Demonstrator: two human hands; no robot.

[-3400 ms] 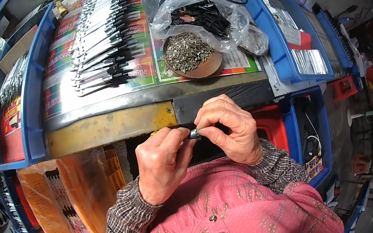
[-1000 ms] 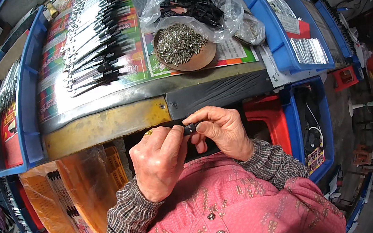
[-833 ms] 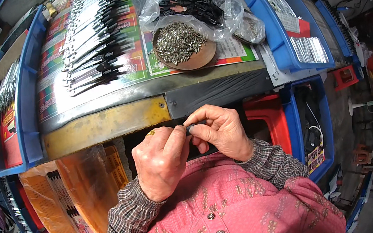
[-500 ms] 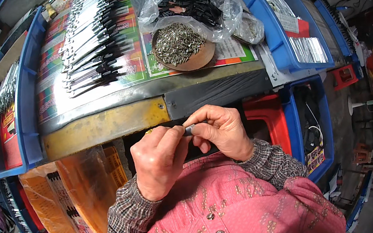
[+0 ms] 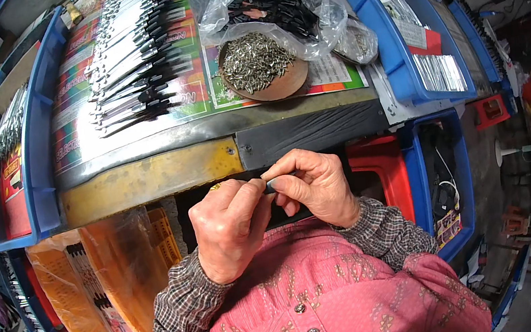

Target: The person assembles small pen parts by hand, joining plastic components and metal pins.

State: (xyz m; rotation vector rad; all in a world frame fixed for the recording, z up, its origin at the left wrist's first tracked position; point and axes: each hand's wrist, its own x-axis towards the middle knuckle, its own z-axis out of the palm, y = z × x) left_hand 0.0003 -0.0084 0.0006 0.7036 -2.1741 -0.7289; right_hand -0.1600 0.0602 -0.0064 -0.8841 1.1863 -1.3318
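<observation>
My left hand (image 5: 227,224) and my right hand (image 5: 315,187) meet in front of my body, just off the table's near edge. Both are closed, thumbs and forefingers pinched together around a small dark piece (image 5: 270,186). Only a sliver of it shows between the fingertips, too little to tell its kind. Past the table edge, a round brown dish (image 5: 288,84) holds a heap of small silvery metal pins (image 5: 255,62). Behind it, a clear plastic bag (image 5: 330,14) lies open with many black parts (image 5: 285,14) inside.
Rows of thin metal pieces with black ends (image 5: 135,62) lie on the table's left. Blue trays stand left (image 5: 43,129) and right (image 5: 394,66). Below are an orange plastic-lined crate (image 5: 117,268), a red stool (image 5: 388,166) and a blue bin (image 5: 426,211).
Both hands stay almost where they were, still pinched together. The bit of the piece between the fingertips looks darker now than the light grey it showed before.
</observation>
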